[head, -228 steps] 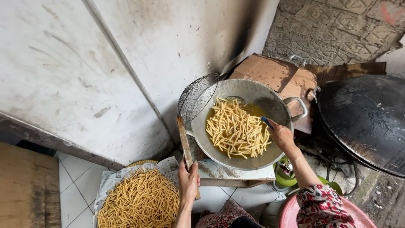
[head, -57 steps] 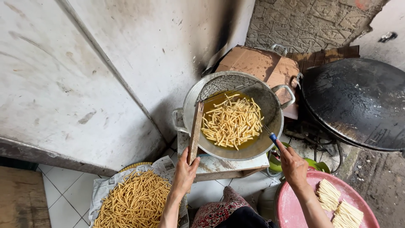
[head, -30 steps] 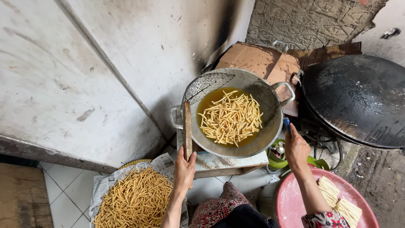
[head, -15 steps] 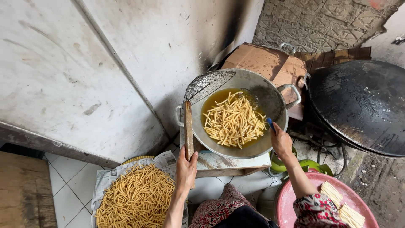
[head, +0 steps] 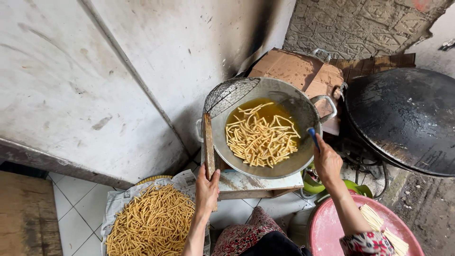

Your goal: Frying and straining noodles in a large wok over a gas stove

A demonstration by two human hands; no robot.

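At centre frame, on a low bench (head: 246, 182): one metal wok (head: 289, 163) of yellow oil, holding a loose mass of pale dough sticks (head: 260, 140).

Wire skimmer (head: 227, 95): rests on the wok rim at 10 o'clock, its wooden handle (head: 208, 142) running down toward 7 o'clock.

Left hand (head: 206, 189): fingers wrapped around the lower end of the wooden handle, at 7 o'clock from the wok.

Right hand (head: 327, 163): clenched on a thin blue-handled utensil (head: 313, 137), at the wok rim, 4 o'clock; the tip points into the wok.

Round tray of fried golden sticks (head: 151, 223): on paper, on the tiled floor (head: 76, 213), at 8 o'clock from the wok, just beside the left forearm.

Pink basin (head: 332, 227): at 5 o'clock, with a bundle of uncooked strips (head: 379, 223) at its right edge.

Large blackened pan (head: 403, 118): at 3 o'clock, near the wok.

Cardboard sheet (head: 298, 68): behind the wok at 1 o'clock, against the wall.
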